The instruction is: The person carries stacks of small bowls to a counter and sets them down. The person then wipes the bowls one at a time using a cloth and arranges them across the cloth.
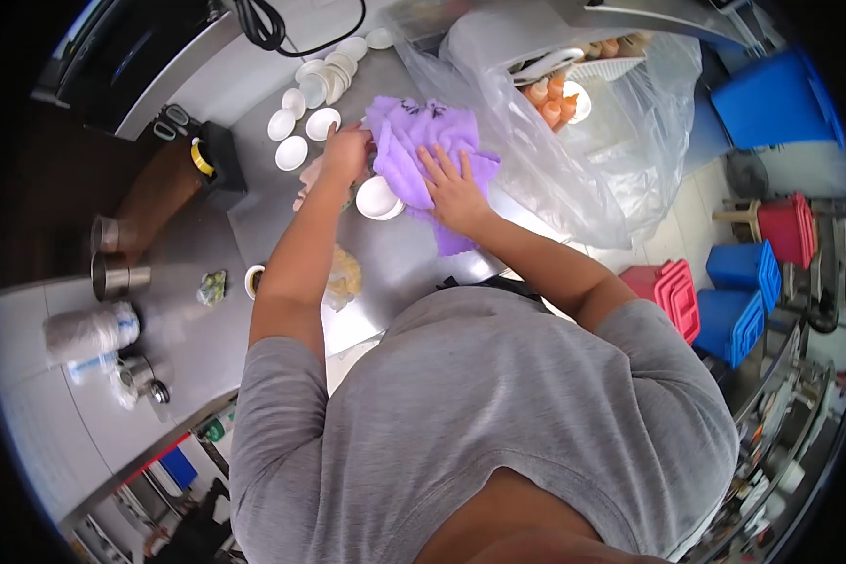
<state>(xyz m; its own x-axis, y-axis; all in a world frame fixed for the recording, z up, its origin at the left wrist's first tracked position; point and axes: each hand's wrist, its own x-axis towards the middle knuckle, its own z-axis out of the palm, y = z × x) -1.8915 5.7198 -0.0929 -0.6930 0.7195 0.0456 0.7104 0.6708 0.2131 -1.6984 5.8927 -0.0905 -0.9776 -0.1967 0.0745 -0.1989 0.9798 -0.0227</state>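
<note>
Right hand (459, 199): palm down, fingers (445, 163) fanned wide, lying flat on the towel rather than gripping it.
Left hand (350, 153): bent in at the towel's left edge, tips partly hidden, so can't tell if it's pinching any cloth.
Towel (400, 150): purple, bunched up on the surface (399, 254) under the right hand, one corner hanging toward the person.
Stacked cups (378, 196): right up against the towel, so probably the first to go over if a fold catches a rim.
Loose cups (291, 153): scattered near the left hand; a careless wrist could knock those too, imo.
Plastic bag (573, 202): big clear one just right of the towel; a wide sweep might snag it.
Surface: shiny metal, so light cups would likely skid.
Bins (728, 324): blue and red, off to the right.
Floor (691, 202): pale tiles.
</note>
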